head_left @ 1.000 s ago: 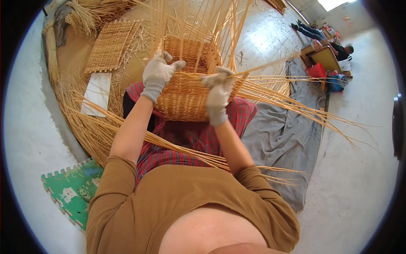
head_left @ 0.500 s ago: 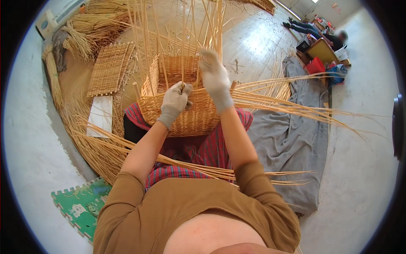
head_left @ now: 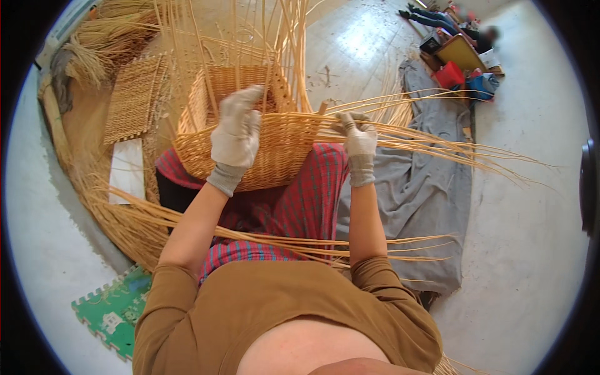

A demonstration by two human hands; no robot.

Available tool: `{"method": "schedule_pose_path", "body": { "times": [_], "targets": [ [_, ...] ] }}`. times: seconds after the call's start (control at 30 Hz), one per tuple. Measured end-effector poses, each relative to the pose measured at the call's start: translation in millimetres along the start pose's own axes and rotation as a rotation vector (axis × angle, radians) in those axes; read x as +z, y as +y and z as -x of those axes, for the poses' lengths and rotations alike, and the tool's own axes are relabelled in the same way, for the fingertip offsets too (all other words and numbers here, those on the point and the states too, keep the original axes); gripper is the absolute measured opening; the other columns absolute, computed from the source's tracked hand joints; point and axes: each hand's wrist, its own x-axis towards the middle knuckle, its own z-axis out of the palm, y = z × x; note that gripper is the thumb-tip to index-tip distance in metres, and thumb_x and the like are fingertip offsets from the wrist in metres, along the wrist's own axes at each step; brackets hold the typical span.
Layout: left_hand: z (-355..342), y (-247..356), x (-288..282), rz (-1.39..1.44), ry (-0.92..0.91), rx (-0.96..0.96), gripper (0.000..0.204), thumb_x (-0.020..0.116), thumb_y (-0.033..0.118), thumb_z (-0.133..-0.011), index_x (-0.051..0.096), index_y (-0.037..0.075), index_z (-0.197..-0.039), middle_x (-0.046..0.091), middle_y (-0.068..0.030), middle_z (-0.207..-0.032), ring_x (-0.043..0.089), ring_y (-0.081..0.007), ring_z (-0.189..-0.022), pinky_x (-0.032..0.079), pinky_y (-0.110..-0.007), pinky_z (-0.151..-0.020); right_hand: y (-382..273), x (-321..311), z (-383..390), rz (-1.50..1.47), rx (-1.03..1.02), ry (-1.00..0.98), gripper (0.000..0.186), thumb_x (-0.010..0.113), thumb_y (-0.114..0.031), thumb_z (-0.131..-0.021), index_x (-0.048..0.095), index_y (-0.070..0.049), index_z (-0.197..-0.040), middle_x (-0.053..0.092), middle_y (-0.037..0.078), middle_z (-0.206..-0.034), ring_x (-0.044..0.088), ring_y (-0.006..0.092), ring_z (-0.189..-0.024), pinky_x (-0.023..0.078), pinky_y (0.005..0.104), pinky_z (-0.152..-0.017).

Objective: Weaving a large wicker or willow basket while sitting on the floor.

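With the left hand (head_left: 235,128) loosely spread by the basket (head_left: 284,145) and the right hand (head_left: 359,135) pinching canes (head_left: 400,134), best keep them evenly taut.

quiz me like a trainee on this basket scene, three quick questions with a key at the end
1. Which hand is at the long, loose tan wicker strands trailing right from the woven golden wicker basket?
2. True or false: both hands are bare.
3. The patterned fabric cloth over the lap is mainly: (a) green (b) red (c) white

Key:
1. The right hand
2. False; both wear whitish fabric gloves
3. b
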Motion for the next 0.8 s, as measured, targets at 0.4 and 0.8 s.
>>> {"method": "schedule_pose_path", "body": {
  "times": [0.4, 0.8],
  "targets": [
    [-7, 21, 50, -0.622, -0.887, -0.164, 0.061, 0.049, 0.011, -0.101, 0.039, 0.034, -0.157, 0.056, -0.0264, -0.139, 0.074, -0.0333, -0.091, 0.060, -0.044, -0.079, -49, -6, -77, 0.219, -0.276, 0.177, 0.016, 0.051, -0.014, -0.107, 0.052, -0.006, -0.121, 0.059, 0.005, -0.075, 0.063, 0.0171, -0.071, 0.061, 0.0369, -0.071],
    [7, 4, 79, -0.591, -0.629, 0.292, 0.081, 0.067, 0.044, -0.090, 0.038, 0.015, -0.159, 0.061, -0.0059, -0.118, 0.060, -0.0232, -0.107, 0.044, -0.040, -0.092, -73, 1, 16, 0.227, -0.463, -0.001, 0.032, 0.047, -0.003, -0.104, 0.056, -0.004, -0.135, 0.057, 0.002, -0.070, 0.055, 0.0125, -0.060, 0.054, 0.0306, -0.062]
  ]
}}
